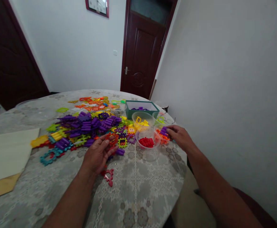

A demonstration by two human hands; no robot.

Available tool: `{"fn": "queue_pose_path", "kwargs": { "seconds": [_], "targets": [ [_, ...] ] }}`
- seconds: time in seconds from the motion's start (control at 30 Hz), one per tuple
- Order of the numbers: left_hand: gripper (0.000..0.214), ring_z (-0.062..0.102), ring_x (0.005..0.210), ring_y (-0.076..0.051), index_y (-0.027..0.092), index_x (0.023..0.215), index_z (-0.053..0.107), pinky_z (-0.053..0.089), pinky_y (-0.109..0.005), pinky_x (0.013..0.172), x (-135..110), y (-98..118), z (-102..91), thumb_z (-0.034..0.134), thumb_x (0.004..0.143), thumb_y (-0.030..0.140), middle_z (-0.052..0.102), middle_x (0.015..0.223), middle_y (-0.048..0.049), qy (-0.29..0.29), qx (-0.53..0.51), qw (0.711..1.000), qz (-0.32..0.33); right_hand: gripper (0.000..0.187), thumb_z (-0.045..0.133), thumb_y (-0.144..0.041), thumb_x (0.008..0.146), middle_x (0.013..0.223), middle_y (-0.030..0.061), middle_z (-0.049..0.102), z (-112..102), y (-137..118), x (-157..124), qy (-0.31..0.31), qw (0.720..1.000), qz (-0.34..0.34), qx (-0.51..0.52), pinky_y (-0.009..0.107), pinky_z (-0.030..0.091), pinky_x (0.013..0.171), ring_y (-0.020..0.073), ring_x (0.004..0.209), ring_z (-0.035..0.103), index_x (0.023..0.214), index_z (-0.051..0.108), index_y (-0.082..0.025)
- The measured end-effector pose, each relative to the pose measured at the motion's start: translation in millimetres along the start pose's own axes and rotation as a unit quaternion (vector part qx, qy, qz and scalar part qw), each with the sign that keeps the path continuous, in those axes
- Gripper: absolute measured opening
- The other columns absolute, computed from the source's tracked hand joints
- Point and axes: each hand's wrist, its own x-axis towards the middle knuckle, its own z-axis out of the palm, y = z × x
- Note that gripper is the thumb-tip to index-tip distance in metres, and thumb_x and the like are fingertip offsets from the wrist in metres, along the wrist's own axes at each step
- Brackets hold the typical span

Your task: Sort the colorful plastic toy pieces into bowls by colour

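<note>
My left hand (97,155) rests on the table with its fingers closed round a red interlocking plastic piece (111,139) at the near edge of the toy pile (86,125). My right hand (180,136) reaches over the clear cup of orange pieces (161,136) and pinches a purple piece (164,130). Between the hands stands a clear cup of red pieces (147,142). Behind it is a clear cup of yellow pieces (142,122). A loose red triangular piece (109,175) lies near my left wrist.
A green box (140,107) with purple pieces stands at the back of the round table with a lace-pattern cloth (138,190). A pale board (8,152) lies at the left. A white wall runs along the right; a dark door (142,53) is behind the table.
</note>
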Motion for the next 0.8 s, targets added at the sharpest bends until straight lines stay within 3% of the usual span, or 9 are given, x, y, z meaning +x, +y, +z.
{"fn": "queue_pose_path", "kwargs": {
  "seconds": [0.07,0.13,0.23,0.33,0.43,0.53,0.63,0.8],
  "targets": [
    [0.019,0.075,0.103,-0.021,0.017,0.104,0.07,0.069,-0.041,0.086,0.3,-0.5,0.8,0.07,0.087,0.007,0.076,0.113,-0.0101,0.006,0.011,1.0,0.008,0.026,0.074,-0.032,0.09,0.079,0.0034,0.077,23.2,-22.4,12.6,-0.088,0.996,-0.024,-0.011,0.021,0.054,0.055,0.0122,0.06,0.067,0.11,0.078,-0.016],
    [0.017,0.075,0.1,-0.02,0.016,0.102,0.068,0.069,-0.037,0.084,1.2,-1.6,0.5,0.071,0.087,0.007,0.076,0.111,-0.0104,0.013,0.015,1.0,0.011,0.018,0.075,-0.023,0.089,0.074,0.0037,0.076,46.7,-44.0,35.9,-0.123,0.992,-0.025,-0.001,0.02,0.053,0.052,0.0128,0.058,0.067,0.104,0.078,-0.015],
    [0.018,0.077,0.096,-0.02,0.016,0.102,0.067,0.069,-0.036,0.082,3.5,-4.1,-2.1,0.072,0.087,0.008,0.077,0.106,-0.0105,0.014,0.014,1.0,0.012,0.014,0.074,-0.016,0.089,0.07,0.0038,0.074,75.7,-69.7,84.5,-0.087,0.996,-0.007,0.036,0.021,0.055,0.052,0.0132,0.056,0.066,0.102,0.076,-0.012],
    [0.02,0.077,0.095,-0.021,0.016,0.104,0.067,0.069,-0.036,0.081,4.9,-5.5,-4.7,0.074,0.087,0.01,0.078,0.108,-0.0114,0.007,0.007,1.0,0.015,0.024,0.069,-0.016,0.094,0.081,0.0033,0.075,92.1,-84.7,127.7,-0.017,0.998,-0.011,0.066,0.021,0.06,0.062,0.0111,0.064,0.069,0.118,0.07,-0.014],
    [0.022,0.078,0.096,-0.022,0.015,0.105,0.067,0.069,-0.035,0.08,3.8,-4.4,-4.1,0.077,0.086,0.011,0.078,0.111,-0.013,0.011,0.001,1.0,0.012,0.029,0.065,-0.016,0.095,0.097,0.0052,0.076,99.2,-89.4,141.2,0.018,0.997,-0.016,0.077,0.02,0.06,0.065,0.0106,0.072,0.072,0.124,0.066,-0.016],
    [0.021,0.078,0.095,-0.022,0.015,0.104,0.068,0.069,-0.034,0.08,1.2,-3.2,-1.7,0.078,0.085,0.012,0.079,0.109,-0.0135,0.012,0.0,1.0,0.011,0.02,0.062,-0.015,0.094,0.101,0.0069,0.076,107.4,-87.0,116.7,-0.016,0.997,-0.021,0.067,0.019,0.058,0.061,0.011,0.073,0.072,0.112,0.07,-0.016],
    [0.025,0.078,0.09,-0.02,0.016,0.106,0.069,0.068,-0.033,0.078,-1.2,-4.9,0.6,0.081,0.083,0.014,0.079,0.105,-0.0116,-0.003,0.011,1.0,0.002,0.012,0.066,-0.019,0.092,0.089,0.0047,0.077,121.9,-83.3,64.4,-0.107,0.992,-0.04,0.046,0.021,0.056,0.058,0.0129,0.068,0.071,0.1,0.075,-0.016],
    [0.034,0.078,0.087,-0.021,0.017,0.103,0.075,0.068,-0.033,0.076,-5.9,-7.8,2.6,0.092,0.073,0.024,0.08,0.103,-0.0098,-0.047,0.055,0.997,-0.002,0.022,0.065,-0.029,0.097,0.093,0.0016,0.078,147.6,-86.6,-22.6,-0.279,0.953,-0.118,0.011,0.025,0.056,0.067,0.0153,0.079,0.071,0.114,0.076,-0.022]
  ]
}}
